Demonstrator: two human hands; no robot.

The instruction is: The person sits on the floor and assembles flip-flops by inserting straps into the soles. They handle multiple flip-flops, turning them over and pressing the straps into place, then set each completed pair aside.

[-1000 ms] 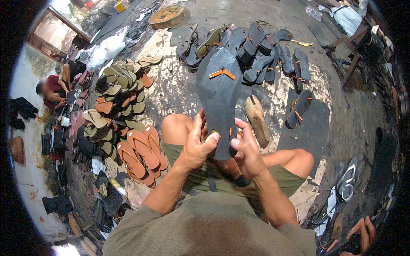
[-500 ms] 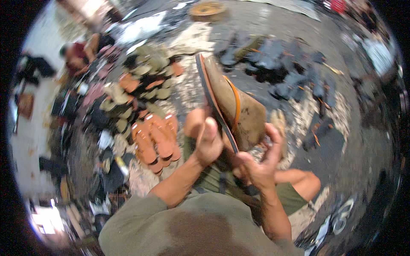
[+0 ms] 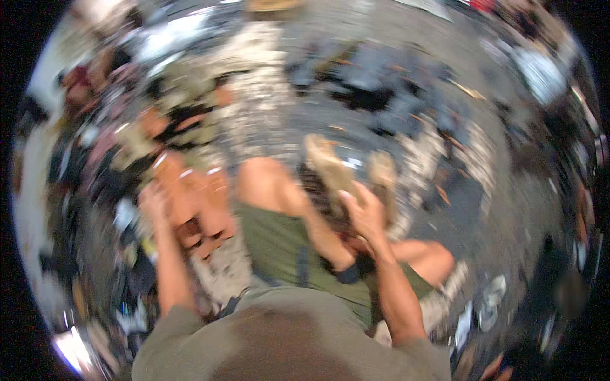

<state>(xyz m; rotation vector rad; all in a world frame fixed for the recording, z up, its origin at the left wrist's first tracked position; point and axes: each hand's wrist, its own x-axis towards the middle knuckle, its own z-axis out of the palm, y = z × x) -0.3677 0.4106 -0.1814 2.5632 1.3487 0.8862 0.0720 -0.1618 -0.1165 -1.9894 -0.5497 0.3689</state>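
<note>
Low at my left, my left hand (image 3: 153,200) is at the outer side of a group of tan thong sandals (image 3: 204,202). Its fingers are blurred, but they appear closed on the edge of the leftmost tan sandal (image 3: 169,173). In front of my folded legs, my right hand (image 3: 365,214) grips a beige-brown shoe last (image 3: 325,159) by its near end. No sandal shows on that last. A second, similar last (image 3: 382,170) lies just to its right.
Olive and tan sandals (image 3: 181,89) are heaped at the far left. Dark sandals (image 3: 368,70) spread across the far floor. A dark mat (image 3: 462,206) lies right of my knee (image 3: 435,257). A person (image 3: 79,86) sits at the upper left, and a round wooden block (image 3: 273,5) stands at the far edge.
The sandal that sat on the last is off it. My left hand has moved left and down to the tan sandals. My right hand has lowered the bare last. The view has shifted and blurred.
</note>
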